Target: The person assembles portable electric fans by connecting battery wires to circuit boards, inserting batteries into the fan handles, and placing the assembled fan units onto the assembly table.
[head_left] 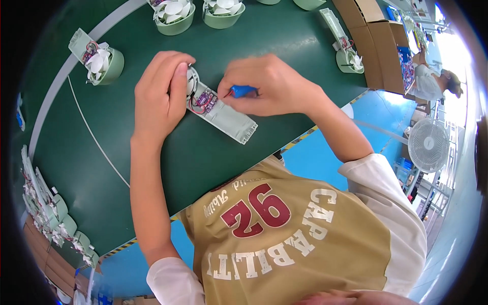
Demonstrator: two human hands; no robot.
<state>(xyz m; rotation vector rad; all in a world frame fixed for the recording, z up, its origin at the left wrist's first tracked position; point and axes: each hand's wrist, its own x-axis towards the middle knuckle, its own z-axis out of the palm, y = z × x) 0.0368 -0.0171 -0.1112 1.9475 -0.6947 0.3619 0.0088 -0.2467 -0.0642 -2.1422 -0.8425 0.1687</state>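
My left hand is closed around the round end of a pale green plastic fan housing, which lies slantwise on the green table. Inside the housing, a small purple circuit board with red and black wires shows beside my fingers. Just right of the board, my right hand is closed on a short blue cylindrical part, which looks like a battery with a thin red lead at its left end. The fingertips of my right hand are partly hidden and slightly blurred.
A half-assembled fan stands at the left, another at the right, and several more along the far side. Stacked fan parts line the left edge. Cardboard boxes, a person and a white standing fan are at the right.
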